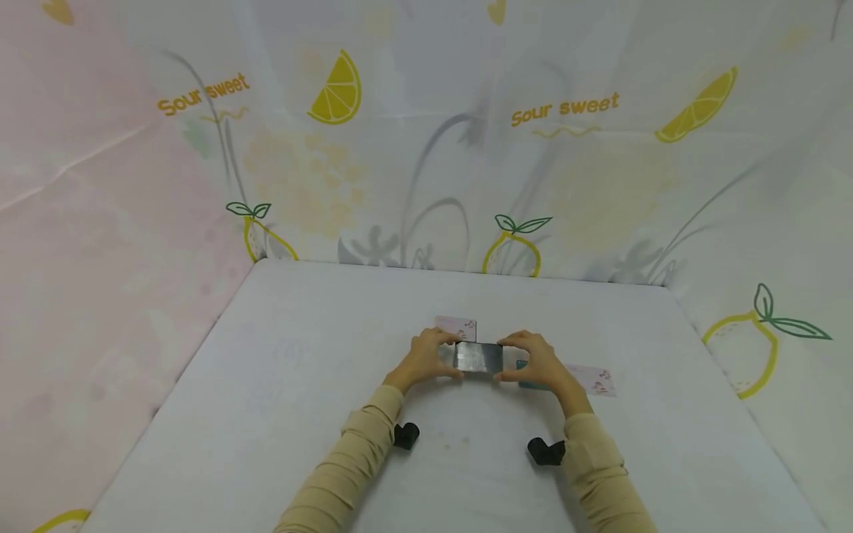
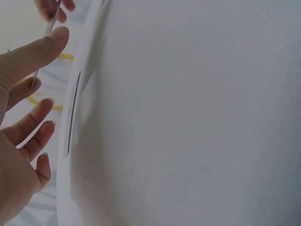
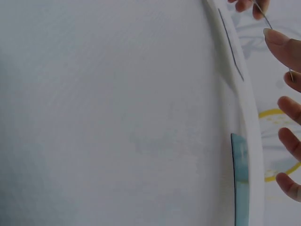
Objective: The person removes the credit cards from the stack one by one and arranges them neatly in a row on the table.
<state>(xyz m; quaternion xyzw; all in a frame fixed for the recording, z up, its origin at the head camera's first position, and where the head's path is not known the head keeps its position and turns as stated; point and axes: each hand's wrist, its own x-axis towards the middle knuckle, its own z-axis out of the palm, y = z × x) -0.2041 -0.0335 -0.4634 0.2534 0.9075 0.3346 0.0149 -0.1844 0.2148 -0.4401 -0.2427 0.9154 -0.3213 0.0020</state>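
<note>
A thin dark grey rectangular card [image 1: 478,357] with a slight sheen is held above the white table between both hands. My left hand [image 1: 426,357] pinches its left end between thumb and fingers. On the right end, the thumb and a finger of my right hand [image 1: 535,361] do the same. Both wrist views show the card nearly edge-on, as a thin line. Just behind it lies a pink patterned card [image 1: 457,326], partly covered by the held card and left fingers. A teal flat piece [image 1: 532,386] lies below my right hand, which hides some of it.
Right of the teal piece lies another pink patterned card [image 1: 593,380], partly behind the right wrist. Black wrist-worn devices [image 1: 406,435] jut from both sleeves. The white tabletop [image 1: 266,355] meets fruit-printed cloth walls [image 1: 413,148] at the back and sides.
</note>
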